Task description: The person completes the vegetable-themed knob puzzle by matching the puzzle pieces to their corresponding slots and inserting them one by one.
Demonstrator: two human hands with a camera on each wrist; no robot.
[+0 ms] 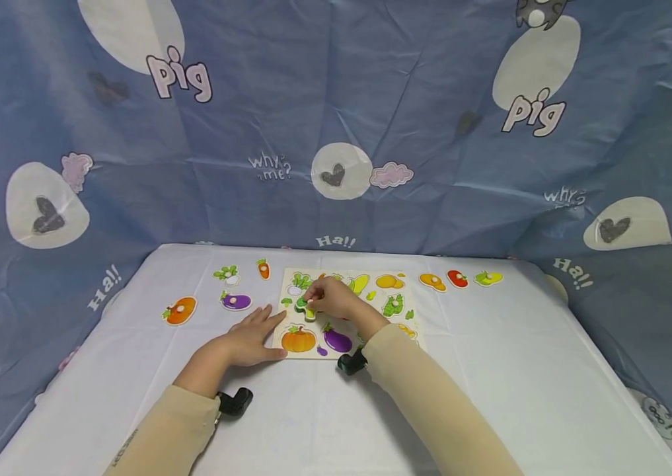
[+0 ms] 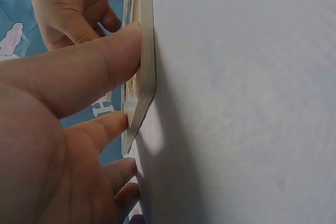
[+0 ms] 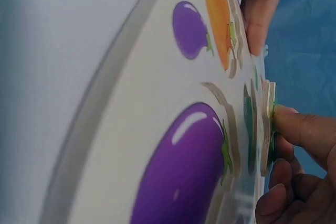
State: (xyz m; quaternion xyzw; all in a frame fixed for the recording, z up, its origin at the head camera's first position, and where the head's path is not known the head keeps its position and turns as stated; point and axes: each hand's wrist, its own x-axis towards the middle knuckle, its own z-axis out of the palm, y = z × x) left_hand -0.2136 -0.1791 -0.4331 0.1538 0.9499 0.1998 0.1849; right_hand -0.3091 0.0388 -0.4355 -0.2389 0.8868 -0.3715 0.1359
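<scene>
My right hand (image 1: 332,299) pinches a green broccoli puzzle piece (image 1: 309,313) by its knob, over the left part of the wooden vegetable puzzle board (image 1: 359,330). In the right wrist view, the thick edge of the broccoli piece (image 3: 266,129) stands slightly tilted close to the board's face, beside its recess. My left hand (image 1: 254,337) lies with fingers spread at the board's left edge. The left wrist view shows the left thumb (image 2: 121,56) touching the board's edge (image 2: 147,51). Printed pumpkin (image 1: 298,340) and eggplant (image 1: 337,340) pictures show on the board.
Left of the board lie a pumpkin piece (image 1: 180,311), an eggplant piece (image 1: 236,302), a white radish piece (image 1: 227,274) and a carrot piece (image 1: 263,269). To its right are a potato-like piece (image 1: 433,282), a tomato piece (image 1: 457,279) and a yellow-green pepper piece (image 1: 488,278).
</scene>
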